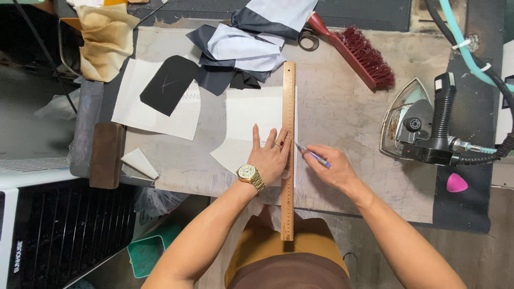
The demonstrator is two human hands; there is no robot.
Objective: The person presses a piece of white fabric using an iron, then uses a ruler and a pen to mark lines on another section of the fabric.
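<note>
Left hand (271, 154) is lying flat, fingers spread, pressing down on a pale fabric piece (251, 120) and on the edge of a long wooden ruler (288, 150); nothing is gripped in it. A gold wristwatch and a red-stoned ring are showing on that hand. The ruler is running lengthwise away from the person, overhanging the near edge of the worn work board (342, 107).

Right hand (327, 168) is pinching a blue pen (312, 155), fingers closed on it, tip touching the cloth just right of the ruler.

Around them: a black pocket-shaped piece (167, 84) is sitting on a white fabric sheet (155, 115) to the left. Folded grey and white cloth (241, 48) is crowding the far end of the ruler. A dark red brush (357, 51) is lying beyond, with scissors (307, 38) partly tucked under its handle. A steam iron (423, 126) is standing well to the right, hose trailing off. A pink chalk (456, 183) is resting near it.
</note>
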